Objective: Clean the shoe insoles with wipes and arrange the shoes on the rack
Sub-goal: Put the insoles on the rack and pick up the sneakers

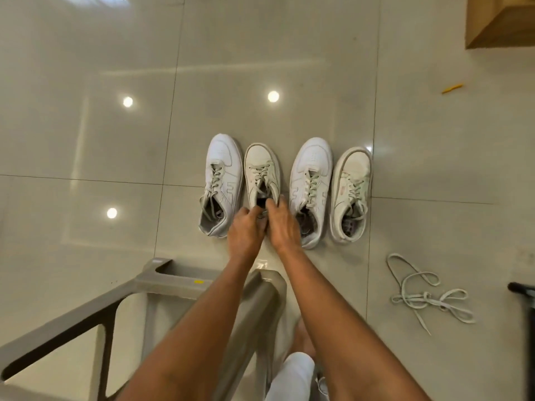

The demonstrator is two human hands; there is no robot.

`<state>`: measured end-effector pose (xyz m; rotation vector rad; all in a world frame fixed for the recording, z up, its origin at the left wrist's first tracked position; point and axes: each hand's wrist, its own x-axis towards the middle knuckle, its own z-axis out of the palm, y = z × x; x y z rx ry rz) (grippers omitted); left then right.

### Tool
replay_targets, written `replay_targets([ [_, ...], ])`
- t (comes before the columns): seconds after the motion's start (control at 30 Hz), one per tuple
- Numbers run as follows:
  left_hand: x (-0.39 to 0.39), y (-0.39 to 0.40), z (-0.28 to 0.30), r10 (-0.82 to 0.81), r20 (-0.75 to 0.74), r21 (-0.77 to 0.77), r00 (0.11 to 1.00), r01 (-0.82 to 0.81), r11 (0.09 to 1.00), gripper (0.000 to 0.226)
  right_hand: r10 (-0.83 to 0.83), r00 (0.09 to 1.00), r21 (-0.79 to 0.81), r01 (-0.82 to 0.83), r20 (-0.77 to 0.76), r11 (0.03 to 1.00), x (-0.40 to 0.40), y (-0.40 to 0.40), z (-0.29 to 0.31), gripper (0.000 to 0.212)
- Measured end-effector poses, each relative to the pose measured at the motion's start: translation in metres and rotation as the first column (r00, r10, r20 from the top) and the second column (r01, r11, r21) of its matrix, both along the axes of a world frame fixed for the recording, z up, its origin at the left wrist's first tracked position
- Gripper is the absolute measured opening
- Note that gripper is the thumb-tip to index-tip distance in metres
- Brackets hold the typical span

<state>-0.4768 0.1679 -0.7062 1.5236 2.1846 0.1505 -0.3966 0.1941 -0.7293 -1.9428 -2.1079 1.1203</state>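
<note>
Several white sneakers stand in a row on the tiled floor, toes pointing away from me. My left hand (245, 230) and my right hand (282, 224) both grip the heel opening of the second shoe from the left (260, 166), fingers reaching inside it over something dark. A larger white sneaker (222, 175) stands to its left. Another large sneaker (311, 178) and a smaller cream one (351, 186) stand to the right. No wipe shows in view.
A grey plastic rack frame (162, 282) stands near me at lower left, under my arms. A loose white shoelace (425, 296) lies on the floor at right. A wooden cabinet corner (498, 21) is at top right, a small orange object (451, 88) below it.
</note>
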Motion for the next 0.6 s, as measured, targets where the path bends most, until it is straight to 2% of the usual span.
replay_targets([
  [0.13,0.031,-0.029,0.041,0.159,0.270,0.076,0.950,-0.186,0.980,0.034,-0.033,0.998,0.041,0.036,-0.059,0.999,0.030,-0.007,0.035,0.022],
  [0.2,0.053,-0.041,0.061,0.162,0.343,0.079,0.925,-0.201,0.976,0.036,-0.069,0.995,0.043,0.072,-0.077,0.996,0.052,-0.014,0.056,0.026],
  [0.4,0.124,-0.035,0.092,0.146,0.347,0.042,0.926,-0.171,0.984,0.033,-0.266,0.962,0.055,0.270,-0.069,0.961,0.126,-0.052,0.095,0.034],
  [0.6,0.169,-0.025,0.052,0.026,0.247,-0.124,0.969,0.005,0.992,0.046,-0.466,0.883,0.090,0.470,-0.059,0.878,0.197,-0.092,0.071,0.033],
])
